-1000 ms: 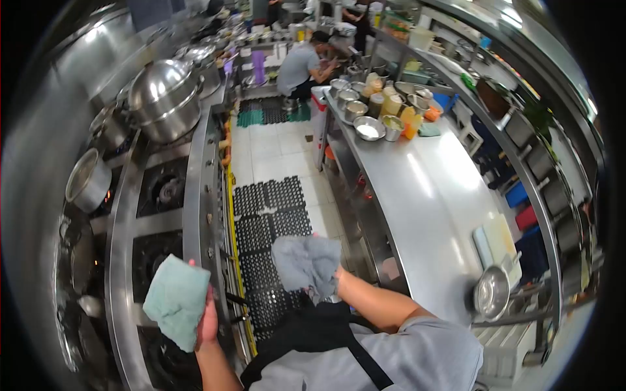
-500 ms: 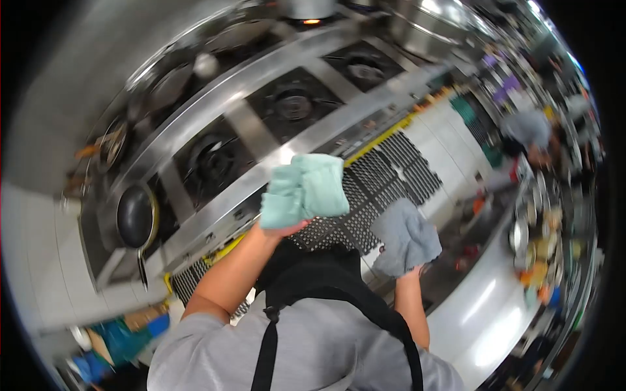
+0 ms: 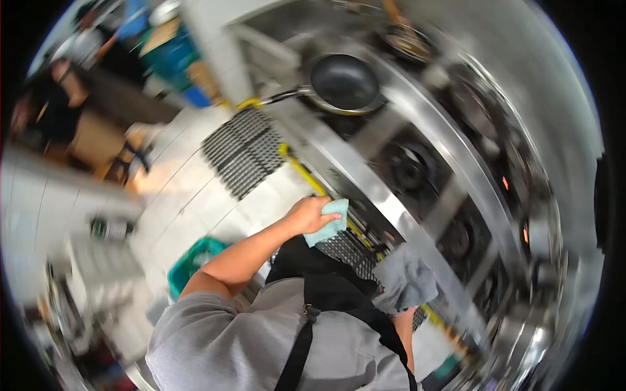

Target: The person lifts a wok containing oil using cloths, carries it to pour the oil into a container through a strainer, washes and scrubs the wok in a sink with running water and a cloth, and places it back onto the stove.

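Observation:
My left hand (image 3: 309, 216) is closed on a folded mint-green cloth (image 3: 334, 223), held in front of my apron beside the stove's front edge. A grey cloth (image 3: 403, 277) hangs over my right hand (image 3: 403, 311) and hides most of its fingers. The grey cloth is close to the stainless steel stove front (image 3: 375, 189). Whether it touches the steel I cannot tell.
A black wok (image 3: 344, 81) sits on the near burner, its handle jutting past the stove edge. More burners (image 3: 407, 166) run along the range. Black perforated mats (image 3: 244, 153) and a green bin (image 3: 195, 260) are on the floor. People (image 3: 78, 58) are at upper left.
My view has turned left, bringing the floor, bin and people into sight. Both cloths have stayed in my hands. The green cloth now shows less of itself, with my left fingers visible.

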`<state>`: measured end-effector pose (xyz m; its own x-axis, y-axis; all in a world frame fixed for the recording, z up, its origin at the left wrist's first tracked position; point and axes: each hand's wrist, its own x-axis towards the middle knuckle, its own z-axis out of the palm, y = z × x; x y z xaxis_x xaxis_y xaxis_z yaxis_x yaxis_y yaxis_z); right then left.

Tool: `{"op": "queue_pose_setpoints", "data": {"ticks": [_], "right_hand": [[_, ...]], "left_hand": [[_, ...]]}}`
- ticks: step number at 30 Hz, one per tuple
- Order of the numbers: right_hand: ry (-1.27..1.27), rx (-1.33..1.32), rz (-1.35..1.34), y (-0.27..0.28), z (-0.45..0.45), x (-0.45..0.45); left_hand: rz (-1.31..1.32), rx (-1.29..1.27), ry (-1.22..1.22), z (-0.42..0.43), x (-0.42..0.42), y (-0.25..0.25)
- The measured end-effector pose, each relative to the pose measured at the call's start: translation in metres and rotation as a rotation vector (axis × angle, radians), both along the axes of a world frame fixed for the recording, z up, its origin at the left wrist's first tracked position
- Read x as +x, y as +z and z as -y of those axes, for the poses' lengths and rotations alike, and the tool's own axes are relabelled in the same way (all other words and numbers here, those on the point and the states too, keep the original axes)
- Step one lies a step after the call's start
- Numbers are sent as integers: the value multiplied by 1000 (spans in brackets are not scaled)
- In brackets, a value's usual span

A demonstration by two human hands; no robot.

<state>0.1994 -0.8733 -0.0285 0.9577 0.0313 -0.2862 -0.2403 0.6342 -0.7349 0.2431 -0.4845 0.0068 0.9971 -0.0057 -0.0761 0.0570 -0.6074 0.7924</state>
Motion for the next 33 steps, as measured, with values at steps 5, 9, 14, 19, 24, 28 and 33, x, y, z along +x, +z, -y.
{"op": "queue_pose_setpoints", "data": {"ticks": [5, 9, 14, 19, 24, 28, 33], "right_hand": [[756, -296, 158, -78, 1, 150], [1038, 332, -237, 75, -107, 123], [1294, 466, -248, 38, -126, 159], [1004, -164, 95, 69, -180, 71], [1355, 288, -185, 93, -192, 16], [1495, 404, -330, 80, -196, -7], [1377, 310, -254, 37, -179, -7]], "left_hand": [[43, 78, 656, -65, -120, 23], [-102, 260, 1188, -29, -268, 52], [-252, 153, 1624, 64, -403, 75], [3, -12, 1945, 121, -499, 105], [393, -475, 2073, 105, -567, 86], [-289, 443, 2119, 60, -580, 2], [-434, 724, 1831, 59, -527, -43]]}}
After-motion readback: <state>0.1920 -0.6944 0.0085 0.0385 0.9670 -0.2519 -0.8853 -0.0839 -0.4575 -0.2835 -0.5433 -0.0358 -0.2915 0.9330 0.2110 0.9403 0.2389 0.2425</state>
